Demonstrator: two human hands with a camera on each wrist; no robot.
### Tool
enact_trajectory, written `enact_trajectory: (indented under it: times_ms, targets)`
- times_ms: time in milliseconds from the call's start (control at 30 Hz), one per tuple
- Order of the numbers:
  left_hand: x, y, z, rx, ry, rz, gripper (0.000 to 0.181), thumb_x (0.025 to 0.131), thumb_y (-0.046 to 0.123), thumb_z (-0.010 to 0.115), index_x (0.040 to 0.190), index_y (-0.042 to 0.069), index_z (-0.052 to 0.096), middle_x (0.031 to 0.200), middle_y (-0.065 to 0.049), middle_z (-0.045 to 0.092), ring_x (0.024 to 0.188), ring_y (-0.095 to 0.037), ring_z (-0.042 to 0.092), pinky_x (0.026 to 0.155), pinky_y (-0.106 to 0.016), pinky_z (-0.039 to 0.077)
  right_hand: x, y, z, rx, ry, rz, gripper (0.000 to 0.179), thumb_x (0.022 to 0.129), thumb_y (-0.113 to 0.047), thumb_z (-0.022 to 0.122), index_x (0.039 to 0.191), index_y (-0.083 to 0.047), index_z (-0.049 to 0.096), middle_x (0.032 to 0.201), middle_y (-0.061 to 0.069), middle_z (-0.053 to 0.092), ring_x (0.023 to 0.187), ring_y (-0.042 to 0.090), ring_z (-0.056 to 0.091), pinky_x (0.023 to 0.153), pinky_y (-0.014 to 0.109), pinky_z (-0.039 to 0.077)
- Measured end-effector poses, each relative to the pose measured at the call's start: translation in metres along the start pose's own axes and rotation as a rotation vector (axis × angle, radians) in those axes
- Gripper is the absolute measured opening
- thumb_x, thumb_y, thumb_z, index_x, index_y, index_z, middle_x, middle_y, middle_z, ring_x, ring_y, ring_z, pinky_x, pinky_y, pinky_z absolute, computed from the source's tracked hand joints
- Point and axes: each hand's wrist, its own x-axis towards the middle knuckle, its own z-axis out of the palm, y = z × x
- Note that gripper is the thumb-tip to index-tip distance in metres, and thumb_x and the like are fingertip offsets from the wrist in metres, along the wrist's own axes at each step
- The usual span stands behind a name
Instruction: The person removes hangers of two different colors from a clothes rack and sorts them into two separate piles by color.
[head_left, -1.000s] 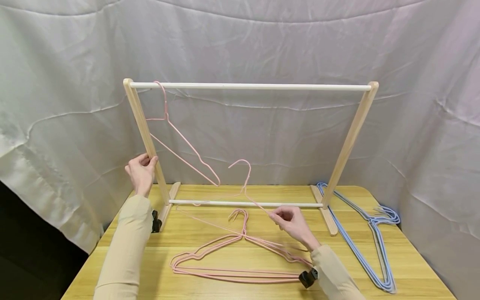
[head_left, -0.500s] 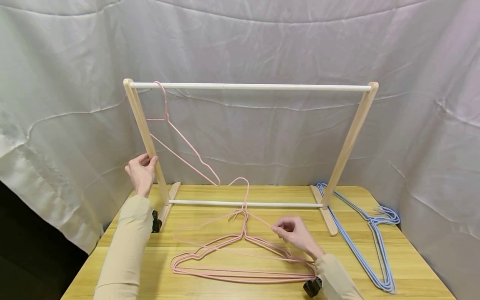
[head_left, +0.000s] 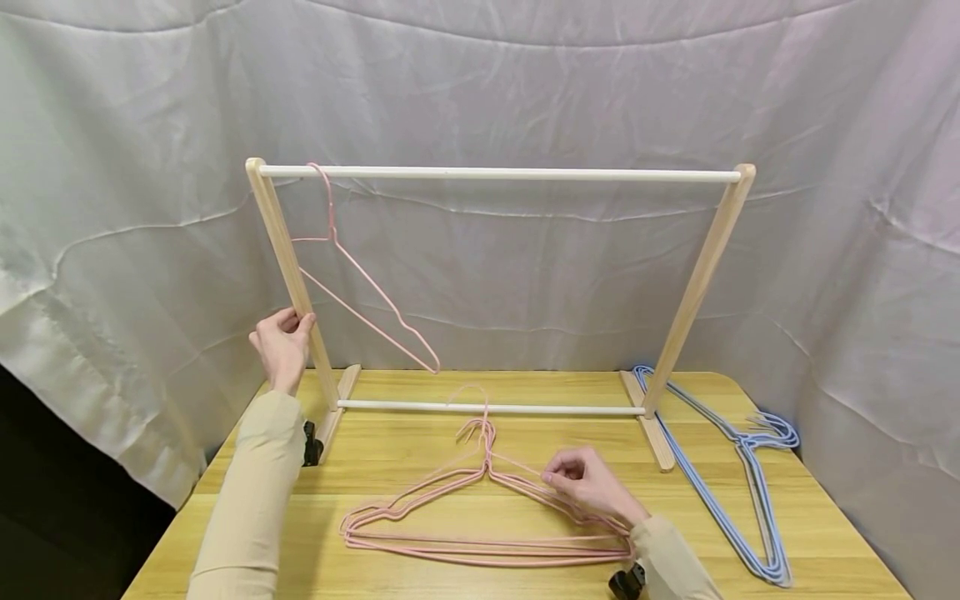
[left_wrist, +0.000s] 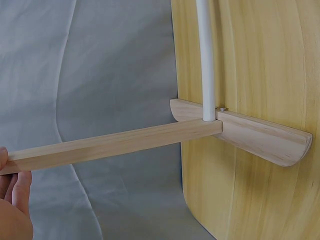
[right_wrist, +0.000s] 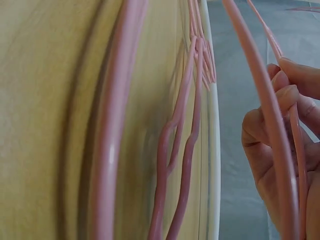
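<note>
My left hand (head_left: 283, 348) holds the left wooden post (head_left: 281, 242) of a clothes rack, thumb and fingers on either side of it. In the left wrist view, fingers (left_wrist: 21, 192) grip the same post near its upper part. My right hand (head_left: 591, 483) pinches a thin pink clothes hanger (head_left: 516, 464) by its right shoulder, low over a stack of pink hangers (head_left: 480, 563) on the table. The held hanger's outline overlaps the stack, and its hook is faint with blur. In the right wrist view, thumb and fingertips meet on the pink wire (right_wrist: 266, 35).
One pink hanger (head_left: 375, 286) hangs at the left end of the rack's white top rail (head_left: 498, 173). The lower white rail (head_left: 420, 406) runs just behind the stack. Several blue hangers (head_left: 750, 439) lie by the rack's right foot (head_left: 658, 442). Grey curtains (head_left: 525, 100) surround the table.
My right hand has come down and slightly right, lowering the pink hanger from in front of the lower rail onto the stack's outline. The left hand stays on the post.
</note>
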Motion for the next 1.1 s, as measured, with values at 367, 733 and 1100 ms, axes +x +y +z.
enact_trajectory:
  times_ms: [367,733,1100]
  targets:
    - [0.000,0.001,0.000,-0.001,0.000,-0.004,0.033,0.095,0.018,0.069,0.123,0.001,0.071,0.121,-0.024,0.070,0.120,-0.026,0.036,0.104,-0.042,0.029,-0.002,0.005,0.002,-0.075,-0.033,0.062,0.015,0.092,-0.012,0.069,0.089,0.002,0.073,0.071,0.017,0.066,0.056,-0.002,0.049,0.051,0.017,0.042]
    - [0.000,-0.001,0.001,0.007,-0.005,-0.002,0.034,0.096,0.021,0.069,0.124,0.001,0.070,0.122,-0.023,0.070,0.122,-0.028,0.036,0.105,-0.043,0.029,-0.002,0.013,0.004,-0.191,-0.070,0.016,0.011,0.092,-0.012,0.070,0.085,-0.003,0.073,0.068,0.003,0.064,0.058,-0.003,0.048,0.054,0.017,0.041]
    - [0.000,-0.001,0.000,0.001,-0.006,-0.005,0.035,0.096,0.021,0.069,0.124,0.000,0.070,0.122,-0.024,0.070,0.124,-0.028,0.036,0.105,-0.043,0.030,-0.001,0.019,0.004,-0.259,-0.060,0.017,0.012,0.093,-0.014,0.070,0.084,-0.007,0.074,0.070,-0.003,0.066,0.060,-0.004,0.048,0.056,0.018,0.043]
